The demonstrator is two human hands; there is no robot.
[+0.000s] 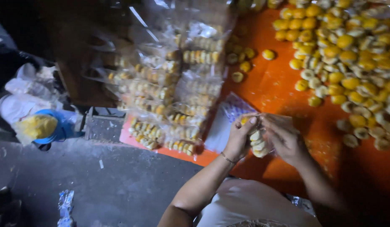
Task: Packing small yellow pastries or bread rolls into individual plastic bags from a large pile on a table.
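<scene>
- Head view: a clear packet of round cakes (258,143) is gripped between both hands above the orange table (283,84).
- Left hand (240,138) is clenched on the packet's left edge; right hand (287,141) is pinched on its right.
- Empty bags (226,122) are seen just beside.
- Filled packets (169,92) are stacked left.
- Loose cakes (350,54) are heaped farthest right.

Counts: 2 hands in view, left hand (239,136) and right hand (285,141), sharing 1 clear bag (259,141) with a stack of roughly 5 small cakes inside. 1 orange table (279,84). 1 big loose heap of yellow cakes (350,54), too many to count, well over 50. 1 pile of filled bags (174,88), blurred, about 15. 1 stack of empty bags (226,122). 1 blue bowl (52,128).
</scene>
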